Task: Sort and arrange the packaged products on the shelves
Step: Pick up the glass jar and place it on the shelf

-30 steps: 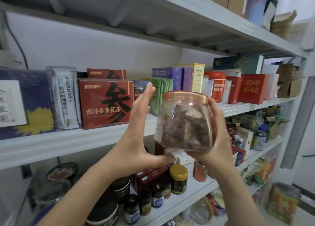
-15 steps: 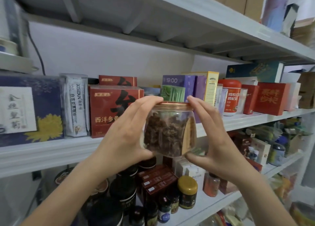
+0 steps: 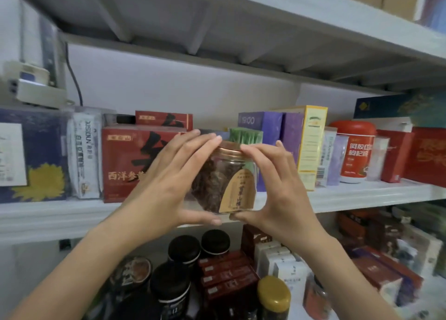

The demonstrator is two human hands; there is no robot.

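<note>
Head camera: you are gripping the jar (image 3: 217, 182) between left hand (image 3: 164, 187) and right hand (image 3: 277, 192), pinching lid (image 3: 229, 152) and base, seemingly steadying it upright at the shelf lip (image 3: 362, 195), red box (image 3: 125, 165) at its nine o'clock.

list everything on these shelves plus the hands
clear jar: 1, clear, copper lid, middle shelf front edge
red boxes: 2, red, left of jar
blue box: 1, dark blue, far left
white pouch: 1, white, between blue and red boxes
green sachets: one bundle, green, behind jar
purple boxes: 2, purple, right of jar
yellow box: 1, yellow, right of purple boxes
red-lidded tub: 1, red and white, middle shelf right
black-lidded jars: at least 3, dark, lower shelf
gold-lidded jar: 1, dark, lower shelf front
left hand: 1, grips jar's left side
right hand: 1, grips jar's right side
</note>
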